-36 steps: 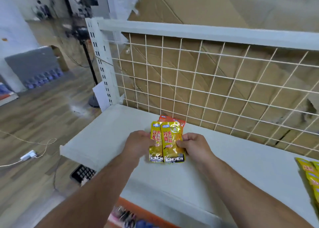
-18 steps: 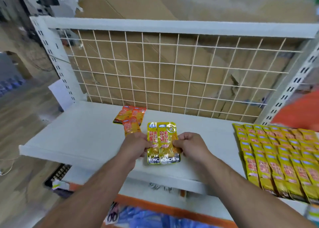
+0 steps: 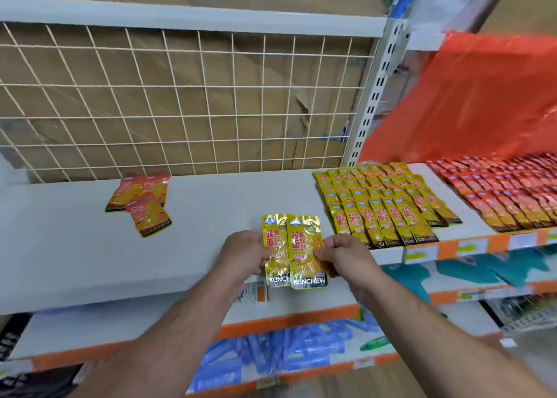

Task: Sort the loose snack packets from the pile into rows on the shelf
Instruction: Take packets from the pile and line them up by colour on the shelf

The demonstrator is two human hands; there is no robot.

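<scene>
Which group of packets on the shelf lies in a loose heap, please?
The orange packets at the left: they overlap askew, whereas the yellow rows and red rows lie neatly.

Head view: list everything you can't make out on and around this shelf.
- Yellow packets, pinched by the left hand and right hand: any further packet behind the front two is hidden by them.
- Red packet rows: cut off by the right edge, so the count is unknowable.
- Orange bag above them: blurred and cut off at the right.
- Blue items lower down: motion blur, kind unclear.
- Orange packets: print too small.
</scene>
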